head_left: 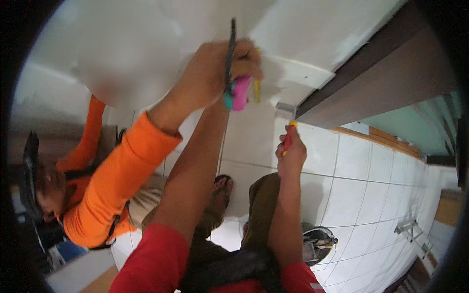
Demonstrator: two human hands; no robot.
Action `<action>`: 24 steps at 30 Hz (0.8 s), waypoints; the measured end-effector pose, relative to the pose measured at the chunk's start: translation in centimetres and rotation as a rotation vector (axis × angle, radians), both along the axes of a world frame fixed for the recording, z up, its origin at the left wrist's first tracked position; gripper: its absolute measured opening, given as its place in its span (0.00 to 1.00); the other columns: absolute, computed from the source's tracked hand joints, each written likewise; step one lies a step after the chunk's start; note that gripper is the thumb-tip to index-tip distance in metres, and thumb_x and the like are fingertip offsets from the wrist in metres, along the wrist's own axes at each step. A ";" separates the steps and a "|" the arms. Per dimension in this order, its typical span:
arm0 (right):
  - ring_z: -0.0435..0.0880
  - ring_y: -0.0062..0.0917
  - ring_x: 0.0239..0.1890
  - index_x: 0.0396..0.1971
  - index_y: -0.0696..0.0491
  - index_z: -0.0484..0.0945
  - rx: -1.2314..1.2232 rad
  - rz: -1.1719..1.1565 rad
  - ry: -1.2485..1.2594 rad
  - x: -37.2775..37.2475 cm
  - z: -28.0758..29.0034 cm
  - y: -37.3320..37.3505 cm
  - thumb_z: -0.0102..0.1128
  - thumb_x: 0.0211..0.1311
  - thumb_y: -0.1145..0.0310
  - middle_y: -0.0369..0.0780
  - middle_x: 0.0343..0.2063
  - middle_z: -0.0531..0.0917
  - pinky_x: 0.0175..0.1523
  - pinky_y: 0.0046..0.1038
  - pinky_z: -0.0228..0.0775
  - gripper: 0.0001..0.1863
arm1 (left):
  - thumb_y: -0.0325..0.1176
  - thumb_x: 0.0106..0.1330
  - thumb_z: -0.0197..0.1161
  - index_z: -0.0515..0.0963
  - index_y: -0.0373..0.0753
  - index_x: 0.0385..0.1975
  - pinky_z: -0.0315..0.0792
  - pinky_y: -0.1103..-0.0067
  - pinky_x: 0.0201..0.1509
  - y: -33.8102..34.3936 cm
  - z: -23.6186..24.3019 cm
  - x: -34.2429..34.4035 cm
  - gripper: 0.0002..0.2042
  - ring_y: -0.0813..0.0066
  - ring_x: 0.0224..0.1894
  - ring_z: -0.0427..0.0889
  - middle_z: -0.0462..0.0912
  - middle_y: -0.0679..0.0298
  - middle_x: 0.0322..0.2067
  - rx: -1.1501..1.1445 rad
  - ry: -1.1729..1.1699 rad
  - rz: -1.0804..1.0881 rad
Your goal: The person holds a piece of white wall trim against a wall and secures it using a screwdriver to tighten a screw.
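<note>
My right hand (294, 155) is closed around a hand tool with a red and yellow handle (288, 138). Its thin metal end points up toward the lower corner of a dark brown door-like panel (376, 80). My left forearm (195, 166) reaches up to the white wall, where a co-worker's hand (207, 68) overlaps it. My left hand is mostly hidden there and blurred, so its fingers cannot be made out. At that spot are a pink and teal object (239, 93), a yellow piece (256, 90) and a black strap (230, 53).
A co-worker in an orange sleeve (112, 183) leans in from the left. White tiles (312, 146) cover the floor. A black bucket (320, 244) with tools stands right of my legs. Farther right lies a metal ladder (415, 239). A sandaled foot (222, 190) is below my arms.
</note>
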State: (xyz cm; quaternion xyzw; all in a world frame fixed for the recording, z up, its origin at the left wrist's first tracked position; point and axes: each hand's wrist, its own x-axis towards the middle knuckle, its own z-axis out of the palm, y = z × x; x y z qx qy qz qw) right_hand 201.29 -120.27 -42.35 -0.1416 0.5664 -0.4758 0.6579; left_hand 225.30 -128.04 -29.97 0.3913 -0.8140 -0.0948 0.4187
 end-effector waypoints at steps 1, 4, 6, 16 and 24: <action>0.69 0.15 0.17 0.51 0.56 0.78 0.032 -0.006 -0.108 0.9 -0.7 -0.1 0.60 0.71 0.54 0.35 0.26 0.77 0.21 0.18 0.60 0.21 | 0.35 0.59 0.61 0.77 0.45 0.38 0.76 0.69 0.41 0.4 -0.3 1.1 0.08 0.58 0.38 0.82 0.76 0.62 0.38 0.104 0.056 0.072; 0.70 0.16 0.20 0.49 0.54 0.78 0.037 -0.008 -0.129 0.0 -1.5 0.1 0.62 0.69 0.56 0.35 0.28 0.77 0.24 0.18 0.61 0.18 | 0.45 0.67 0.61 0.65 0.43 0.58 0.76 0.63 0.55 -0.8 -8.3 2.4 0.24 0.50 0.50 0.81 0.65 0.54 0.59 0.736 0.316 0.332; 0.70 0.15 0.22 0.49 0.53 0.78 0.055 0.013 -0.102 -0.1 -0.9 0.3 0.62 0.68 0.59 0.35 0.29 0.78 0.26 0.18 0.63 0.16 | 0.50 0.70 0.61 0.62 0.41 0.67 0.75 0.60 0.61 0.7 -12.3 4.1 0.31 0.47 0.55 0.81 0.60 0.50 0.69 0.924 0.230 0.467; 0.71 0.15 0.20 0.39 0.55 0.74 -0.088 0.301 0.233 -1.1 -0.3 1.7 0.60 0.68 0.62 0.36 0.28 0.78 0.25 0.21 0.64 0.12 | 0.42 0.66 0.64 0.80 0.45 0.52 0.72 0.63 0.59 25.2 -30.8 9.9 0.17 0.52 0.52 0.79 0.80 0.52 0.44 1.183 -0.504 0.474; 0.68 0.13 0.16 0.38 0.57 0.74 -0.123 0.388 0.420 -2.4 -0.9 1.5 0.61 0.69 0.61 0.36 0.27 0.78 0.21 0.19 0.59 0.13 | 0.26 0.61 0.62 0.76 0.39 0.46 0.78 0.61 0.50 29.1 -32.9 5.5 0.12 0.50 0.47 0.80 0.75 0.51 0.44 1.070 -0.571 0.501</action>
